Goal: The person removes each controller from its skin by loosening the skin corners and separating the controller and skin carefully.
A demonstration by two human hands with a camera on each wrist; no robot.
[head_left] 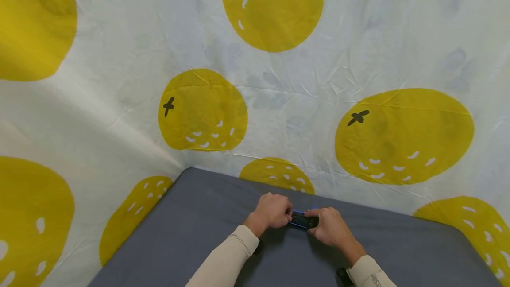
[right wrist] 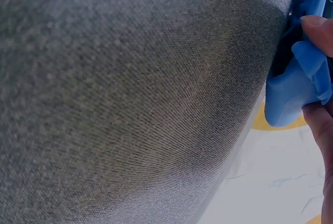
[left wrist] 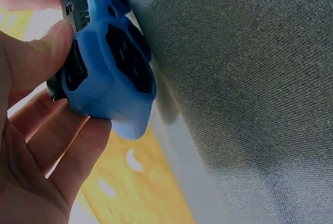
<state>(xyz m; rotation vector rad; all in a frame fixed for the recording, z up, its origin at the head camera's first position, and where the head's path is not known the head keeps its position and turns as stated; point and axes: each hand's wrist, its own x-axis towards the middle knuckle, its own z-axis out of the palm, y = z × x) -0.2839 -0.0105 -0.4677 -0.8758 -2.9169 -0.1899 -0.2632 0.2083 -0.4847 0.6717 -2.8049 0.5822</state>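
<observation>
A black game controller (head_left: 301, 220) in a blue rubbery cover (left wrist: 104, 88) is held just over the grey bed-like surface, between both hands. My left hand (head_left: 272, 210) grips its left end. In the left wrist view the thumb lies against the front edge and the other fingers bend under the blue grip. My right hand (head_left: 331, 228) pinches the right end. In the right wrist view the blue cover (right wrist: 294, 96) has a loose, folded edge between thumb and finger. Most of the controller's face is hidden from the wrist cameras.
The grey padded surface (head_left: 191, 234) spreads under both forearms. Behind it and to the left hangs a white fabric sheet (head_left: 131, 56) printed with yellow fruit. Beige sleeves (head_left: 227, 256) cover the forearms, and a dark wrist device (head_left: 343, 275) sits near the right cuff.
</observation>
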